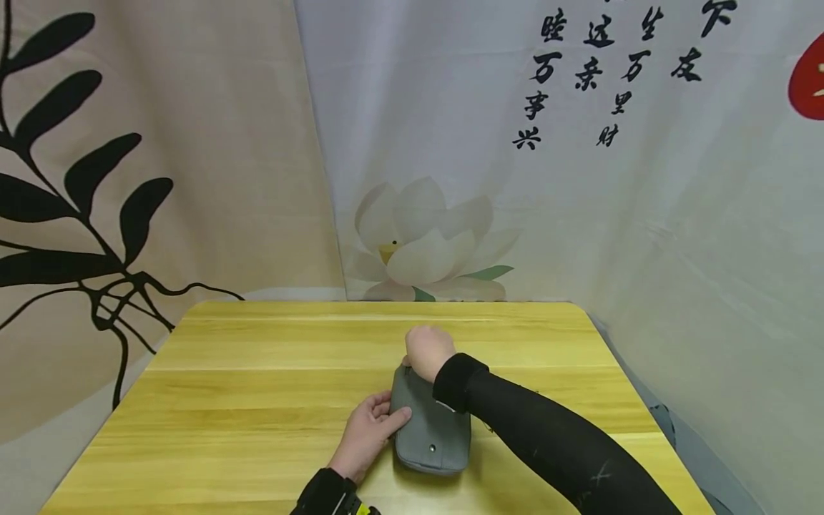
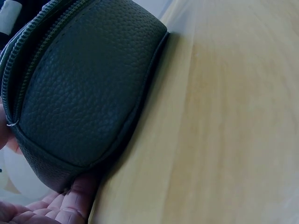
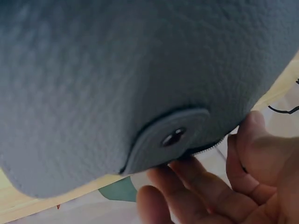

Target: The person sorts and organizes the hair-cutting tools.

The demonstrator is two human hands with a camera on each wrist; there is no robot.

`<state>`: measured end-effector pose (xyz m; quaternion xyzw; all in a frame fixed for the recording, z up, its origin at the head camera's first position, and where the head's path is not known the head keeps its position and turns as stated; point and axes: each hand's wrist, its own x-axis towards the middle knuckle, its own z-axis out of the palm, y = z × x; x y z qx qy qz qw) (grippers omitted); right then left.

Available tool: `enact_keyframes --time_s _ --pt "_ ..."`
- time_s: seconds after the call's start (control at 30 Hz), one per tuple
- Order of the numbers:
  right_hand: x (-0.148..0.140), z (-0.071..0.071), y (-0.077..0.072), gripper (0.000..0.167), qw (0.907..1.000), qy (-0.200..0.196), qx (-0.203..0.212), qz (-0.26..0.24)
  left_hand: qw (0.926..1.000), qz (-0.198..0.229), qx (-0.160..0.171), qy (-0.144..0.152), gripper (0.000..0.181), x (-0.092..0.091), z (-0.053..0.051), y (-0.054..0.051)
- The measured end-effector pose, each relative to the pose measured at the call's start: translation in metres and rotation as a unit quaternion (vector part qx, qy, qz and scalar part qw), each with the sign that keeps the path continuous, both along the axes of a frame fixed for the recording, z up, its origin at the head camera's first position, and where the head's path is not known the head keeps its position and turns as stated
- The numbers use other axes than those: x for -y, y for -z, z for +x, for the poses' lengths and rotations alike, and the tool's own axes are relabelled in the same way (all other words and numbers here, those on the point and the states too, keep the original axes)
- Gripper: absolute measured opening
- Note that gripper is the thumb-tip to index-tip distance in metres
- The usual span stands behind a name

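Observation:
A grey pebbled-leather zip pouch [image 1: 430, 422] lies on the wooden table, a metal snap near its front end. My left hand [image 1: 372, 433] grips its left side, thumb on the top face and fingers along the edge. In the left wrist view, the fingers [image 2: 70, 205] reach under the end of the pouch [image 2: 93, 84], where the zipper [image 2: 35, 60] runs with its teeth parted. At the far end, my right hand [image 1: 430, 350] bends over the pouch. Its thumb and forefinger [image 3: 252, 154] pinch at the zipper edge, beside a snapped leather tab [image 3: 170, 135]; the zipper pull is hidden.
The yellow wooden table [image 1: 257, 400] extends around the pouch on all sides. Behind it hangs a cloth backdrop [image 1: 412, 143] with a lotus, dark leaves and black characters. The right forearm's black sleeve [image 1: 553, 436] crosses the table's right side.

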<state>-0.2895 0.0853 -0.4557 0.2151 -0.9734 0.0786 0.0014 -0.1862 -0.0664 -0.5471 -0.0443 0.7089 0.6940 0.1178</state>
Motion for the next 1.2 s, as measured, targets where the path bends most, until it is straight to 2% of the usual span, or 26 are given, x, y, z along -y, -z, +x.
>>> enact_keyframes --time_s 0.07,0.3,0.4,0.6,0.7,0.77,0.87,0.93,1.0,1.07,1.13,1.2 --pt "0.000 0.000 0.001 0.034 0.9999 -0.007 -0.008 0.013 1.0000 0.003 -0.002 0.001 0.089 -0.001 0.000 0.000" --pt "-0.005 -0.004 0.001 0.020 0.9996 -0.017 -0.019 0.011 0.9997 0.012 -0.013 0.016 0.088 -0.004 0.001 -0.003" --pt "-0.008 -0.007 0.003 0.019 0.9995 -0.014 -0.024 0.014 0.9995 0.013 -0.016 0.024 0.088 -0.006 0.001 -0.004" --pt "-0.013 -0.011 0.007 0.020 0.9993 -0.018 -0.033 -0.009 0.9989 0.007 -0.027 0.038 0.087 -0.007 0.001 -0.004" --pt "-0.014 -0.013 0.007 0.018 0.9983 -0.041 -0.026 -0.033 0.9974 -0.043 -0.042 0.039 0.083 -0.006 0.001 -0.010" --pt "-0.015 -0.015 0.007 0.017 0.9974 -0.054 -0.025 -0.041 0.9900 -0.118 -0.069 0.037 0.080 -0.003 -0.002 -0.016" --pt "-0.015 -0.019 0.010 0.016 0.9975 -0.057 -0.025 -0.035 0.9655 -0.232 -0.112 0.038 0.077 0.001 -0.014 -0.030" --pt "-0.015 -0.021 0.013 0.017 0.9981 -0.051 -0.022 -0.028 0.9516 -0.272 -0.133 0.051 0.075 0.003 -0.029 -0.039" --pt "-0.014 -0.023 0.016 0.017 0.9986 -0.041 -0.016 -0.027 0.9502 -0.269 -0.138 0.076 0.070 0.005 -0.047 -0.047" --pt "-0.012 -0.024 0.016 0.017 0.9989 -0.033 -0.008 -0.032 0.9531 -0.249 -0.132 0.110 0.065 0.006 -0.065 -0.050" --pt "-0.010 -0.025 0.015 0.019 0.9990 -0.028 0.001 -0.035 0.9583 -0.217 -0.110 0.149 0.061 0.009 -0.081 -0.049" --pt "-0.007 -0.025 0.013 0.020 0.9989 -0.025 0.012 -0.037 0.9609 -0.192 -0.084 0.181 0.060 0.013 -0.092 -0.043"
